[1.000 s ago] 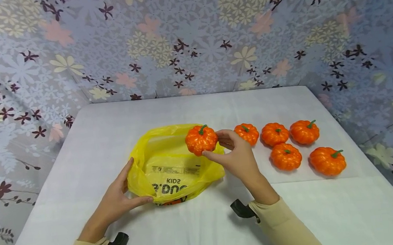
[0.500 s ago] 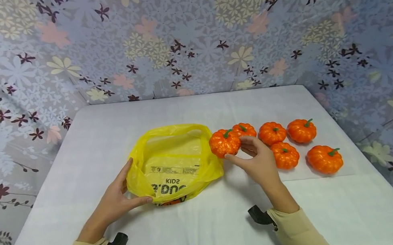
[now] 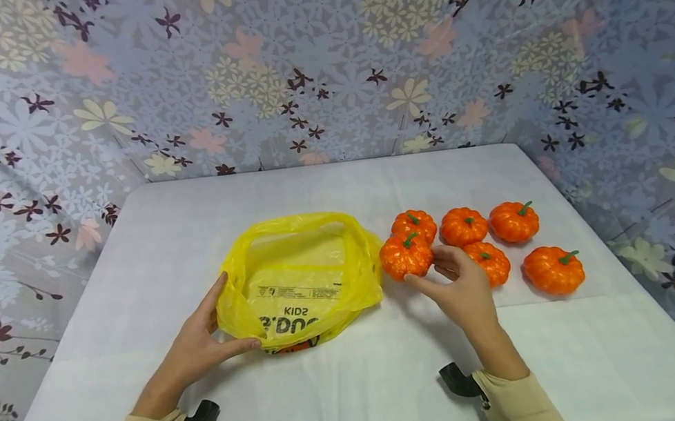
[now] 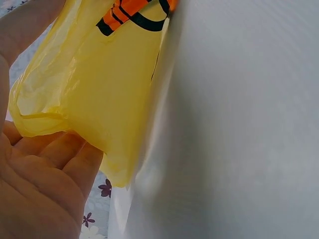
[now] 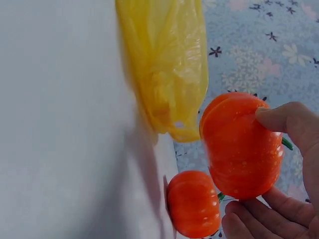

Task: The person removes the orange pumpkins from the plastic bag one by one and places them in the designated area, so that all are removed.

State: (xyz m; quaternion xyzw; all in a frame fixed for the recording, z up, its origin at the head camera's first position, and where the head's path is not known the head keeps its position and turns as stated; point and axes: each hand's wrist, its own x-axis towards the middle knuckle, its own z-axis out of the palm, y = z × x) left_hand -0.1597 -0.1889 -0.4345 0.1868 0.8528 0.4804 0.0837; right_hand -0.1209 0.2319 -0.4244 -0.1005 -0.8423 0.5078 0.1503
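Observation:
In the head view, a yellow plastic bag point(image 3: 302, 312) with dark print lies on the white table, its mouth spread wide. My left hand point(image 3: 193, 348) holds the bag's left side, thumb at the front rim and fingers farther back; the left wrist view shows those fingers partly hidden behind the yellow film point(image 4: 99, 89). Just right of the bag, my right hand point(image 3: 461, 286) grips a small orange toy pumpkin point(image 3: 405, 258) with a green stem between thumb and fingers. The right wrist view shows this held pumpkin point(image 5: 241, 149) raised above the table, with another pumpkin point(image 5: 193, 204) beyond it.
Several more orange pumpkins stand right of the bag: one point(image 3: 415, 221) behind the held one, others point(image 3: 464, 226) point(image 3: 514, 221) along the back, one point(image 3: 489, 263) partly behind my right hand, and one point(image 3: 554, 270) farthest right. A flower-patterned cloth point(image 3: 321, 66) hangs behind the white table point(image 3: 335, 186).
My right hand has moved right with the pumpkin, from over the bag's right edge to beside the other pumpkins, and slightly nearer me. The left hand and bag have hardly moved.

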